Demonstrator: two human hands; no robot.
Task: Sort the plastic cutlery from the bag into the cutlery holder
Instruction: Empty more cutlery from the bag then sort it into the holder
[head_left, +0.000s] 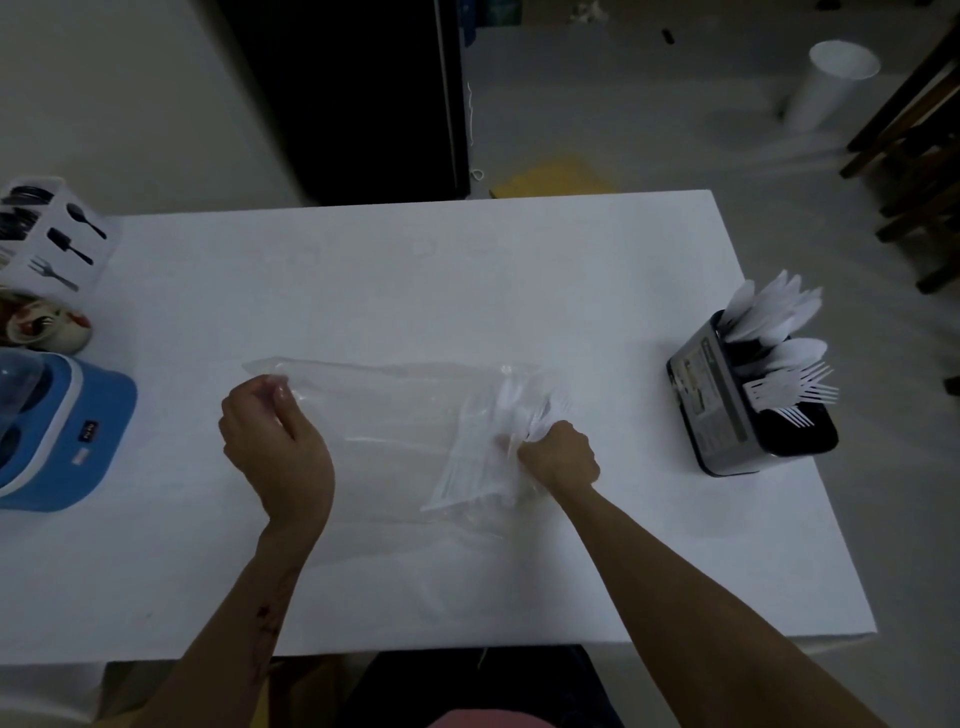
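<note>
Head view is showing the right hand gripping a bundle of plastic cutlery through the bag; its grip is curled tight. The left hand is pinching the bag's far corner. The bundle is running diagonally on the surface, and the cutlery holder is standing well apart to the right, nearer the right hand.

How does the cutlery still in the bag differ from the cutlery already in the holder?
The cutlery in the bag lies flat in one bundle on the table, gripped through the plastic by the right hand; the cutlery in the holder stands on end, untouched. The bagged pieces blur together behind the film, while the holder's show separate fork tines and rounded ends. Both are white plastic.
</note>
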